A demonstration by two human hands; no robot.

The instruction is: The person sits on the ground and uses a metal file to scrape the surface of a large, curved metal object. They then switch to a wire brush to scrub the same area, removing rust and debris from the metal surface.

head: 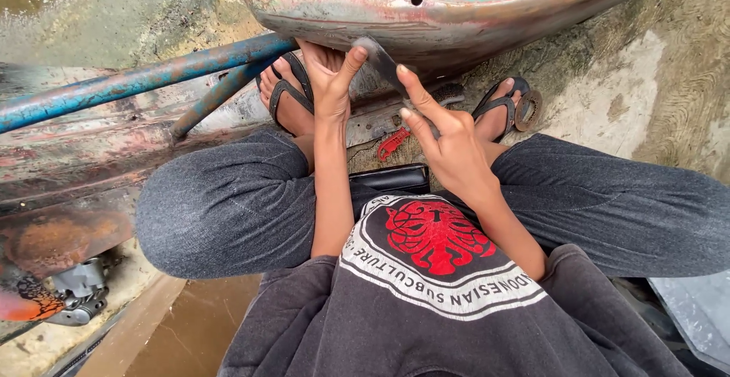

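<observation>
A rusty metal panel point(456, 12) hangs over the squatting person's knees. Both forearms reach up to its lower edge, where left hand point(328, 80) and right hand point(449, 137) fingers pinch a dark scraper blade point(384, 61) (pressed against the panel).

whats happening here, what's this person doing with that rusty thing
A person squats on the ground in sandals, both hands on a flat dark blade pressed to the edge of a rusty metal shell. The left hand steadies its upper end; the right hand grips lower down. A small red tool lies between the feet.
</observation>
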